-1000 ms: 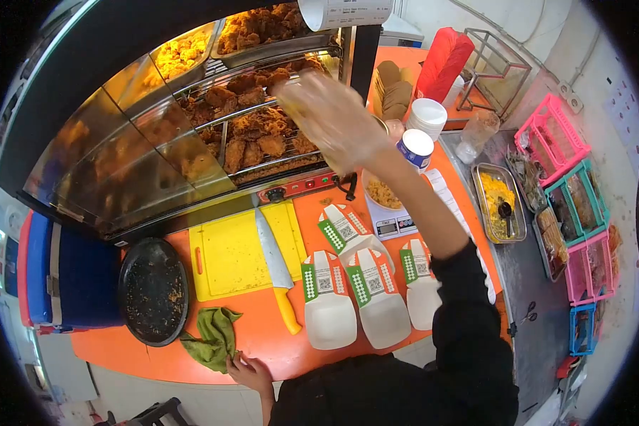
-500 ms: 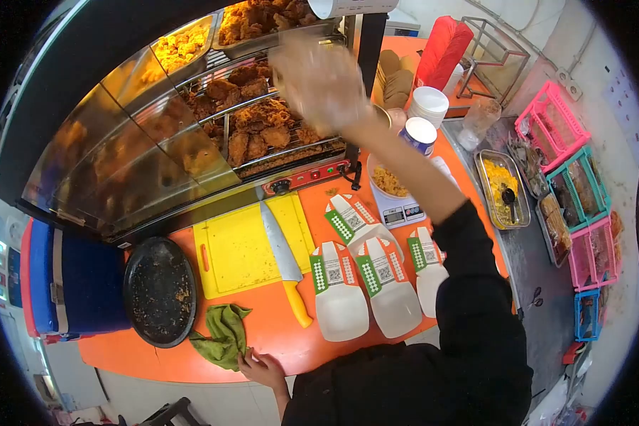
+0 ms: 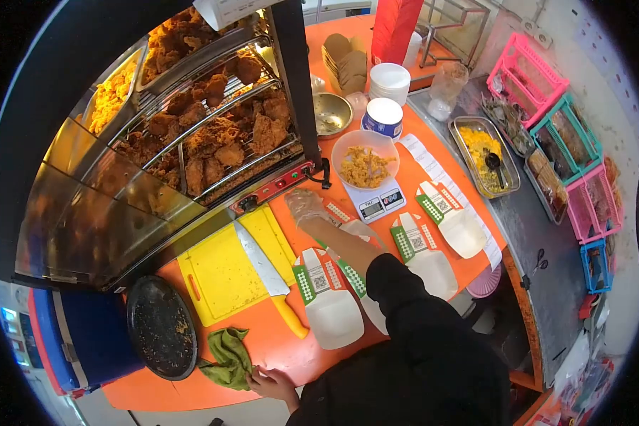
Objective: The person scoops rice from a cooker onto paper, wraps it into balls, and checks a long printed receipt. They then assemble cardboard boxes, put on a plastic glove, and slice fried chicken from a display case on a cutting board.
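Note:
My right hand, in a clear plastic glove, is low over the orange table between the yellow cutting board and the kitchen scale; its fingers are too unclear to read. Several paper boxes with green and red print lie beside and under my right arm. My left hand rests at the near table edge with fingers spread, next to a crumpled green cloth. A knife with a yellow handle lies across the board's edge. On the scale stands a bowl of fried pieces.
A heated display case with fried chicken fills the left. A black round tray and a blue cooler box stand before it. White tubs, a metal bowl, a tray of yellow food and coloured baskets are farther right.
My right hand has come down from in front of the display case to the table. The view has shifted, and more of the scale, bowl and boxes shows. My left hand stays by the cloth.

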### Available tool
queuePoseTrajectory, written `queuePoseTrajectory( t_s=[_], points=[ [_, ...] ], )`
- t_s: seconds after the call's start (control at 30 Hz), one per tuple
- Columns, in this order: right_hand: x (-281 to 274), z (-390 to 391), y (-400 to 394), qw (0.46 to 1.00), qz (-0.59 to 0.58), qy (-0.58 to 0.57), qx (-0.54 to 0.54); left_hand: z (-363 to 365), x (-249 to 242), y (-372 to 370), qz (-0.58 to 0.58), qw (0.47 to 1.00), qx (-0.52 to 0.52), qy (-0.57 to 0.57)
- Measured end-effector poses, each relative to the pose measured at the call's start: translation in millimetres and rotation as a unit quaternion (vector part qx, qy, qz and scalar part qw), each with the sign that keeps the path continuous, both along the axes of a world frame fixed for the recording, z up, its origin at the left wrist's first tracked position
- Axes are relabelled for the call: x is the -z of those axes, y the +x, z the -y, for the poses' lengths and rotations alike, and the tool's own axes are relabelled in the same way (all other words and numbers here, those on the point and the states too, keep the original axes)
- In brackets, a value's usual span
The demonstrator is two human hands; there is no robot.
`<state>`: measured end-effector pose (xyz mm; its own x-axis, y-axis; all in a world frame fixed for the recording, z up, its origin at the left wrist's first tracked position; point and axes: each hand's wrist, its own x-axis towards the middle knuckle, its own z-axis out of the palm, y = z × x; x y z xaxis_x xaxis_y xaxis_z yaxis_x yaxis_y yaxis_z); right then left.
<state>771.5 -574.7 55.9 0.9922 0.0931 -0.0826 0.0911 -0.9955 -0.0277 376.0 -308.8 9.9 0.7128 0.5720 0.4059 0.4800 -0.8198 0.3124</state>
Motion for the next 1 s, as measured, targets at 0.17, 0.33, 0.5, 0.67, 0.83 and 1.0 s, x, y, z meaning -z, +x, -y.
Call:
queuePoseTrajectory(
  t_s=[0.17, 0.33, 0.5, 0.67, 0.83, 1.0],
  points=[
    [-92, 1, -56, 0.968, 0.154, 0.123, -0.156, 1, -1, 3, 0.009, 0.999, -0.026, -0.027],
    [-219, 14, -58, 0.788, 0.506, 0.173, -0.306, 2, -3, -2, -0.014, 1.0, 0.005, -0.003],
    [-350, 5, 1, 0.664, 0.654, 0.167, -0.323, 5, -11, 2, 0.001, 0.998, -0.014, -0.056],
    [-343, -21, 24, 0.833, 0.53, 0.07, -0.144, 3, -5, -2, -0.002, 0.998, -0.011, -0.057],
    [-263, 8, -45, 0.852, 0.45, 0.12, -0.237, 3, -7, 0, 0.013, 0.999, 0.004, -0.042],
    [-148, 149, -40, 0.89, 0.434, 0.13, -0.061, -2, 0, -5, 0.011, 1.0, 0.017, -0.02]
  ],
)
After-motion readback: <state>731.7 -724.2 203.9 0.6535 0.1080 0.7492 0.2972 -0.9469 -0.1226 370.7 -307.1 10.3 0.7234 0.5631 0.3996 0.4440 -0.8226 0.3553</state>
